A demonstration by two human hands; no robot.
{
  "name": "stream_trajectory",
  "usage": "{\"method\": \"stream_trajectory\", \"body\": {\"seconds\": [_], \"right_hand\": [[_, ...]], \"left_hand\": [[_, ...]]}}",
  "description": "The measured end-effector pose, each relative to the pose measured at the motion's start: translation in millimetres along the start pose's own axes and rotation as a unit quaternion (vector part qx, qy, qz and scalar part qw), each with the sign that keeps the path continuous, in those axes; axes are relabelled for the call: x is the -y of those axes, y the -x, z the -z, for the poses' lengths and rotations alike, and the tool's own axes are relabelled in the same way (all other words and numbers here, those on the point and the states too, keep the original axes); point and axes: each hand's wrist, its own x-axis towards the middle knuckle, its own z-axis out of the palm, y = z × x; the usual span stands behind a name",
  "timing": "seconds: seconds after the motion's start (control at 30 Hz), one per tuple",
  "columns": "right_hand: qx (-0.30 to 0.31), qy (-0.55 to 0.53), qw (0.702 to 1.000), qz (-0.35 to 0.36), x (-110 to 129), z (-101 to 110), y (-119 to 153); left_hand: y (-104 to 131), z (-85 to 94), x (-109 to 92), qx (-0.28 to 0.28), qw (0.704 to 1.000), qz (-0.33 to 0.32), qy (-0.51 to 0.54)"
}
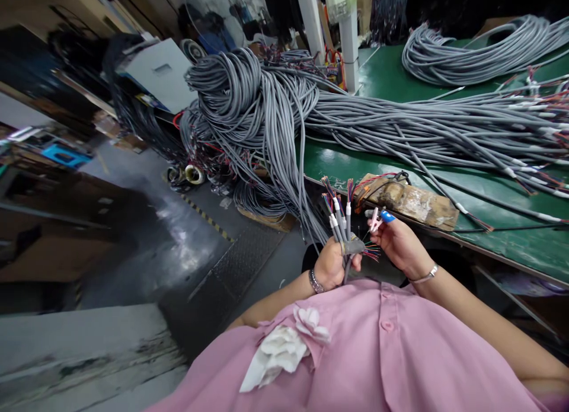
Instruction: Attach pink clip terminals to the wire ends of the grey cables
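The fingers of the left hand (331, 264) curl tight around a bunch of long, round, grey, rubbery-looking cables (348, 225). The cable tips poke up past the fist, each with a short white sleeve (348, 209). The bunch is close in front of the pink button-up cloth shirt (355, 341), just off the edge of the shiny green table top (511, 252). Beside the thumb, thin bright wires (372, 253) fan out sideways.

The fingertips of the right hand (398, 243) pinch close together on a small, pale pink, clip-shaped tool (376, 220). A bright blue cover (387, 216) sits on one finger.

A firm fist that does not squash would likely keep the bunch neat. A light pinch seems best for the tool, so it does not snag or nick the thin wires. Spread wires should be easier to pick apart.

The two hands are near each other but apart. The left forearm slants up from the left, the right one from the right, with both wrists low near the shirt.
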Motion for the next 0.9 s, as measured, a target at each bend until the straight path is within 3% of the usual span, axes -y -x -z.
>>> {"method": "stream_trajectory", "body": {"seconds": [0.33, 0.5, 0.7, 0.9], "right_hand": [[-0.006, -0.006, 1.0, -0.001, -8, -4, -7], [-0.044, 0.006, 0.998, 0.032, -7, -9, -8], [-0.048, -0.077, 0.996, 0.001, -5, -14, -13], [-0.077, -0.111, 0.991, 0.003, -11, -11, -16]], "left_hand": [[-7, -9.2, 2, -0.002, 1.0, -0.014, 0.012], [-7, -10.6, 4, -0.004, 1.0, -0.018, -0.001], [-9, -8.4, 7, -0.029, 1.0, -0.012, 0.0], [-10, -8.7, 10, -0.02, 1.0, -0.001, -0.004]]}}
